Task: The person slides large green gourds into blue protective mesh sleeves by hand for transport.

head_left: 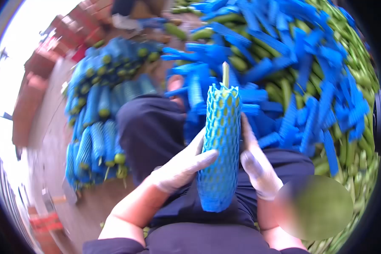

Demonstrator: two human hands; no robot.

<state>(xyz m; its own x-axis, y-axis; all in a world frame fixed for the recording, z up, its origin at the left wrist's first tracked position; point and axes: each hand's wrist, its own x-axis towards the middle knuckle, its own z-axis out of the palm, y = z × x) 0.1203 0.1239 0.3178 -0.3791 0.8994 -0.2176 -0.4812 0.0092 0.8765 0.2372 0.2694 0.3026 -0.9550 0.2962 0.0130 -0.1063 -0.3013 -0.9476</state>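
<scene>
A long green vegetable in a blue foam net sleeve (220, 148) stands nearly upright in front of my lap, its pale stem poking out at the top. My left hand (184, 167), in a white glove, wraps round its left side with the thumb across the net. On the right side, my gloved right hand (258, 167) rests against the sleeve, its fingers partly hidden behind it. Loose blue net sleeves (262, 70) lie beyond, over a heap of green vegetables (279, 91).
Netted vegetables are stacked in a pile (101, 101) to the left. Reddish-brown boxes (40, 93) stand at the far left. More bare green vegetables (362, 169) spread along the right. Part of another person (125, 12) shows at the top. My knee is beside the stacked pile.
</scene>
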